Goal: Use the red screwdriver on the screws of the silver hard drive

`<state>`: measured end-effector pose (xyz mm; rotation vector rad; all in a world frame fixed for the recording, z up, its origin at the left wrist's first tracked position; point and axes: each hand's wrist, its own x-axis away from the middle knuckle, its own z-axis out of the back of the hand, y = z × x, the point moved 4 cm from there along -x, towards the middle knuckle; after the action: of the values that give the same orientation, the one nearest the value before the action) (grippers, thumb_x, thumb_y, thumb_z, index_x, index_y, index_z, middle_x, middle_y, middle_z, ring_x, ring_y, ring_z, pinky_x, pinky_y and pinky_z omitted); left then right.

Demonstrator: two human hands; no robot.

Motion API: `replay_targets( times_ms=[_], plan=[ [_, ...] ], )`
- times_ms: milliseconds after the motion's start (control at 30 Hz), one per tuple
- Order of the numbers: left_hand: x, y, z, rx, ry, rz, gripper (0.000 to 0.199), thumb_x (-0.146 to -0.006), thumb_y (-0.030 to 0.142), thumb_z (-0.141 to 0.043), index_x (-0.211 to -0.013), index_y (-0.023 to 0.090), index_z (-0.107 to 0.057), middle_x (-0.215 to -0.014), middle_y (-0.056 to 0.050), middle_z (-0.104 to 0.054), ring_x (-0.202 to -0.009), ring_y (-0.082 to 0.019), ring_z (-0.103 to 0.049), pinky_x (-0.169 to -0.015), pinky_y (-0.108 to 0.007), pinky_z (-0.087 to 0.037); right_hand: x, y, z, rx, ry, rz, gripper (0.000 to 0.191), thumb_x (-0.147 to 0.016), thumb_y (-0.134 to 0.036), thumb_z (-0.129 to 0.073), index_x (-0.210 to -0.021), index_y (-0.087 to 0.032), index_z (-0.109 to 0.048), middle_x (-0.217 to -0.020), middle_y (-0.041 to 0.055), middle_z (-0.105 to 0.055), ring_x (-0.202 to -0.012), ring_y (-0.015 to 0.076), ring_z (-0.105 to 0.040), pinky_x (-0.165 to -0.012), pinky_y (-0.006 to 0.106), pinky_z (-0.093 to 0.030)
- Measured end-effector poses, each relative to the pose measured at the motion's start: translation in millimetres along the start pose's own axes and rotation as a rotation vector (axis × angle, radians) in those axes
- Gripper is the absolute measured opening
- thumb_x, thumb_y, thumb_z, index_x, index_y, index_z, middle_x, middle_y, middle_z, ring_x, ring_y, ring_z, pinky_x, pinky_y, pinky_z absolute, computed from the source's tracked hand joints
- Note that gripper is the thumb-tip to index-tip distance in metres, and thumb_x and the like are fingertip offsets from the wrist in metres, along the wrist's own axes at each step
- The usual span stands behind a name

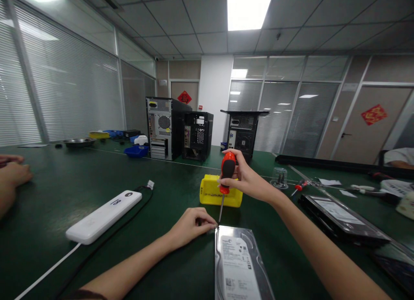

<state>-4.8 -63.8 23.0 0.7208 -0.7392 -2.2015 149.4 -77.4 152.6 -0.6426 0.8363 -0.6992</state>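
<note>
A red-and-black screwdriver point(228, 170) is gripped by its handle in my right hand point(244, 175), its shaft pointing down. The tip meets the near-left top corner region of a silver hard drive point(241, 265), which lies label up on the green table. Beside that corner, my left hand point(193, 224) is closed with thumb and forefinger pinched at the screwdriver's tip. Whatever is between those fingertips is too small to make out. Just behind the drive stands a yellow parts bin point(211, 192) with small dark things in it.
A white power bank point(103, 216) with cables lies left. Computer cases point(168, 127) stand at the back. On the right are more hard drives point(343, 216), another screwdriver point(300, 186) and a clear cup point(279, 178). Another person's hands point(14, 175) rest at the left edge.
</note>
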Motion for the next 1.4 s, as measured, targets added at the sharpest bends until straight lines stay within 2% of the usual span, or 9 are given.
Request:
replay_targets(
  times_ms=[333, 733, 1400],
  plan=[
    [-1.7, -0.5, -1.0, 0.036, 0.003, -0.032, 0.022, -0.082, 0.033, -0.061, -0.095, 0.019, -0.072, -0.076, -0.002, -0.061, -0.067, -0.012, -0.053, -0.059, -0.019, -0.037, -0.2, 0.5, -1.2, 0.018, 0.001, 0.004, 0.065, -0.075, -0.021, -0.062, -0.126, -0.028, -0.022, -0.085, -0.0014, -0.044, -0.074, 0.0147, -0.058, -0.071, 0.034, -0.052],
    [-3.7, -5.7, -5.3, 0.051, 0.027, -0.063, 0.023, -0.082, 0.037, -0.060, -0.091, 0.020, -0.074, -0.077, -0.002, -0.063, -0.070, -0.013, -0.056, -0.060, -0.020, -0.038, -0.6, 1.2, -0.6, 0.020, 0.016, 0.023, 0.065, -0.075, -0.019, -0.062, -0.125, -0.029, -0.023, -0.085, -0.0018, -0.045, -0.074, 0.0144, -0.059, -0.071, 0.033, -0.052],
    [-0.6, -1.8, -0.3, 0.069, -0.010, 0.001, 0.021, -0.080, 0.031, -0.061, -0.092, 0.019, -0.073, -0.076, -0.003, -0.062, -0.066, -0.012, -0.054, -0.057, -0.019, -0.037, -1.6, 0.6, -1.5, -0.008, 0.024, 0.027, 0.064, -0.075, -0.018, -0.062, -0.125, -0.027, -0.023, -0.083, -0.0026, -0.043, -0.072, 0.0122, -0.058, -0.068, 0.030, -0.051]
  ],
)
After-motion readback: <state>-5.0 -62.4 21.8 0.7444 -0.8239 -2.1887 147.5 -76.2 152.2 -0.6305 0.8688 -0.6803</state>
